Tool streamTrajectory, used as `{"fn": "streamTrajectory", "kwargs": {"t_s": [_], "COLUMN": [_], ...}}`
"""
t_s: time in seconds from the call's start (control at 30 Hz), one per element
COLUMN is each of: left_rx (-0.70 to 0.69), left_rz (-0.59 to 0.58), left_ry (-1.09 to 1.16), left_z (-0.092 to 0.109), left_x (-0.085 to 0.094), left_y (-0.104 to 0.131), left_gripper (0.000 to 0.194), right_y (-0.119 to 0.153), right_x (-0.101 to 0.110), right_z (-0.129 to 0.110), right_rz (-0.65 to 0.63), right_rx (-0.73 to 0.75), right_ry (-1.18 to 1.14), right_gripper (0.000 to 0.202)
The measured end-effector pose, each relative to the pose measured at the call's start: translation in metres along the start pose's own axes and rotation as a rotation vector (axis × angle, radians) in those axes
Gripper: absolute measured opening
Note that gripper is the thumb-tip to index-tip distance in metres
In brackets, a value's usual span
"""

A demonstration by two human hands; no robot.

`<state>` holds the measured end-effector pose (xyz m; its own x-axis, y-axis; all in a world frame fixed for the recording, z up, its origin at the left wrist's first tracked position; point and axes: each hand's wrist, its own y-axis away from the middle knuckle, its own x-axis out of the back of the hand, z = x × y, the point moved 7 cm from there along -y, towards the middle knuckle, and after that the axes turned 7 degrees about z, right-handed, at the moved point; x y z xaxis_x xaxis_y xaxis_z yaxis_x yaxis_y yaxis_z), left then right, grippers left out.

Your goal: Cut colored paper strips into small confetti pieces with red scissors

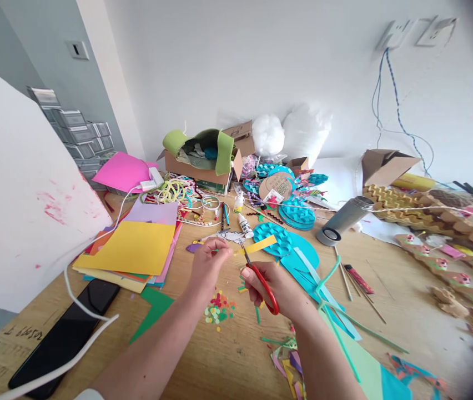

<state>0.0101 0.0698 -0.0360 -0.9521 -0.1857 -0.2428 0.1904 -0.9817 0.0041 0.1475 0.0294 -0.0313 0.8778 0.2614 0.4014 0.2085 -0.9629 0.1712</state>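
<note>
Scissors [263,282], red-handled, sit in the curled right hand [280,280] just below the yellow paper strip [261,245], blades at its left part. Its long axis runs sideways, rising rightward; at its left end, the left hand [215,253] pinches, probably, the small tip.

On your table [203,355], phone [70,333] is near-left with the paper stack [136,244] behind it, scissors [266,284] are in your right hand [273,276], strip [264,244] just past it, dots [219,306] left of that hand, bottles [245,227] behind, box [195,168] farther back, thermos [347,218] to the right, egg tray [407,210] right of that.
</note>
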Motion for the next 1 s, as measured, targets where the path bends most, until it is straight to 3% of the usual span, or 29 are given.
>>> {"fn": "streamTrajectory", "kwargs": {"t_s": [0.2, 1.0], "left_rx": [0.1, 0.184], "left_rz": [-0.049, -0.04], "left_ry": [0.084, 0.197], "left_z": [-0.012, -0.013], "left_x": [-0.014, -0.012], "left_y": [0.011, 0.01], "left_gripper": [0.011, 0.008], "right_y": [-0.003, -0.005], "right_x": [-0.004, -0.007], "right_z": [0.003, 0.008], "right_rz": [0.018, 0.001], "right_rx": [-0.023, 0.023], "right_ry": [-0.069, -0.05], "right_gripper": [0.053, 0.052]}}
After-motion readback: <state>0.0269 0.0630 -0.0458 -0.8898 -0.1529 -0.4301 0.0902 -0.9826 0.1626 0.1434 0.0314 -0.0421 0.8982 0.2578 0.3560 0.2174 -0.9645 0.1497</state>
